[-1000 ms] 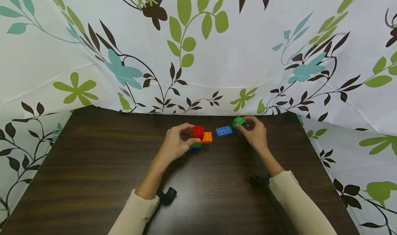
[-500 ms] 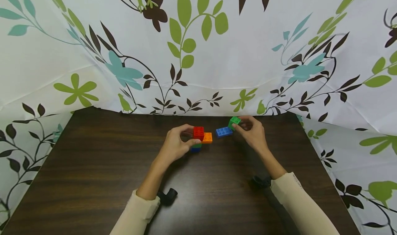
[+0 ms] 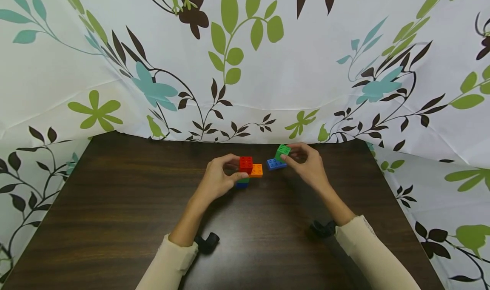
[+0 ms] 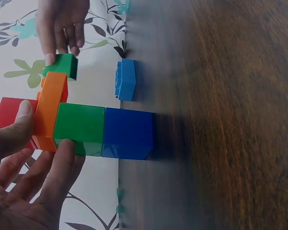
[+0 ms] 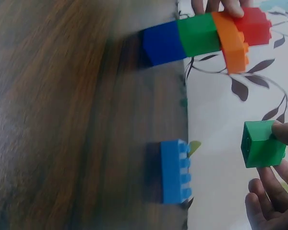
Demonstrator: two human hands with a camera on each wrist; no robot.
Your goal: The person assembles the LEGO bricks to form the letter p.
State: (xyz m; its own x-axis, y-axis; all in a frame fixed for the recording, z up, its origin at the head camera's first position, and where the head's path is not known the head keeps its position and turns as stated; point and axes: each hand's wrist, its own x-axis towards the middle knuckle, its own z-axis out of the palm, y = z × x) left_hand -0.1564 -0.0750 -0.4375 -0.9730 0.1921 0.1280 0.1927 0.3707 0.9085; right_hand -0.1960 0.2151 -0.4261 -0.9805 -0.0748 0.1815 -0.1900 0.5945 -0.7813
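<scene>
Left: red block (image 3: 246,164), orange brick (image 3: 257,170), green block (image 4: 79,125), dark-blue block (image 4: 128,134) | Right: green cube (image 3: 282,152), lighter blue brick (image 3: 275,164) | Near: cream sleeves (image 3: 168,262), dark-brown wood-grained table (image 3: 115,217) | Far: white cloth (image 3: 314,69), leaf-patterned in green, teal, brown

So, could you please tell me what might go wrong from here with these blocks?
The orange block juts sideways from the stack, so pressing on its overhang could tip it if the left hand loosens. The right hand holds a green block in the air; that block might slip and drop.
</scene>
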